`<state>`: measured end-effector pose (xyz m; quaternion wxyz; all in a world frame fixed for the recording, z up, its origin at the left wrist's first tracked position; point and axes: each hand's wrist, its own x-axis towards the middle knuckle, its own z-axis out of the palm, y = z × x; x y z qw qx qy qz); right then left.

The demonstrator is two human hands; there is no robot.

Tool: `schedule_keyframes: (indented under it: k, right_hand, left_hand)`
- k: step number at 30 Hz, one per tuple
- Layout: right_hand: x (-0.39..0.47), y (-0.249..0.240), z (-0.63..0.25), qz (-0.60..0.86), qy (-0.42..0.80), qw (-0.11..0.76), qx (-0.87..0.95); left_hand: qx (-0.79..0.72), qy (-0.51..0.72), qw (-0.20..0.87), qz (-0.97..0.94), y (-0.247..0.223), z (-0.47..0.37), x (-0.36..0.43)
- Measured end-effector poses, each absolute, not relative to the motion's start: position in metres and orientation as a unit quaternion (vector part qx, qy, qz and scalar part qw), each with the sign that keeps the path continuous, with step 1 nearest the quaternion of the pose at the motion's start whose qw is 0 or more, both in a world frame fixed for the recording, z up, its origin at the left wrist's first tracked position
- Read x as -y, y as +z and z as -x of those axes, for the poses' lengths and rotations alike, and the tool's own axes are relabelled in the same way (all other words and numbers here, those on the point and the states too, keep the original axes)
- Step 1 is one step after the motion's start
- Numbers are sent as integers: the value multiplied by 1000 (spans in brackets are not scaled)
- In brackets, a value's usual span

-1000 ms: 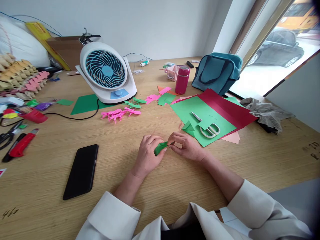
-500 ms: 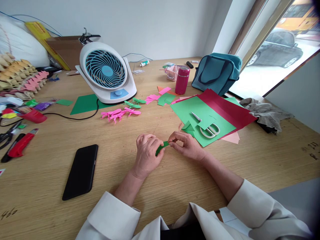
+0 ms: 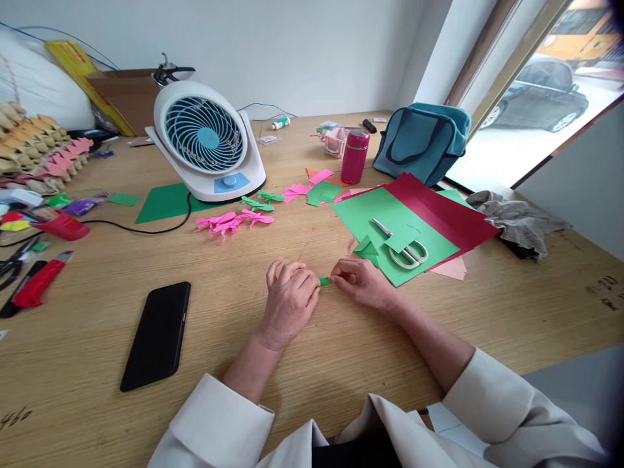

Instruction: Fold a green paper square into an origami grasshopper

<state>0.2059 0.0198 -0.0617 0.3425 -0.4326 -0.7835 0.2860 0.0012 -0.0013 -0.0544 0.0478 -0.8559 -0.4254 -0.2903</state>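
A small green paper piece (image 3: 324, 281) shows between my two hands, low over the wooden table. My left hand (image 3: 291, 300) is closed on its left end and covers most of it. The fingertips of my right hand (image 3: 363, 283) pinch its right end. Just beyond my right hand lies a folded green paper (image 3: 366, 249), beside a light green sheet (image 3: 351, 211). White-handled scissors (image 3: 408, 255) rest on that sheet, with a small green piece partly over them.
Pink paper shapes (image 3: 234, 222) and green ones (image 3: 258, 203) lie beyond my hands. A black phone (image 3: 156, 337) is at left, a fan (image 3: 208, 138) behind. A pink flask (image 3: 355, 157) and a blue bag (image 3: 422, 144) stand at the back right, near red sheets (image 3: 446, 218).
My left hand has rolled forward over the green piece, so less of it shows. The fingertips of my right hand have shifted slightly right, still holding its end.
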Motion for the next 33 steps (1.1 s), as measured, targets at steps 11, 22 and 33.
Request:
schedule_keyframes:
  k: [11,22,33]
  right_hand:
    - [-21,-61,-205,438,258,331,795]
    - [-22,-63,-207,408,279,346,797]
    - [-19,-68,-202,415,318,360,773]
  left_hand:
    - [424,-281,45,860,-53,0,1]
    - [454,-299,8,839,-54,0,0]
    - [450,-307,-7,839,-52,-1,1]
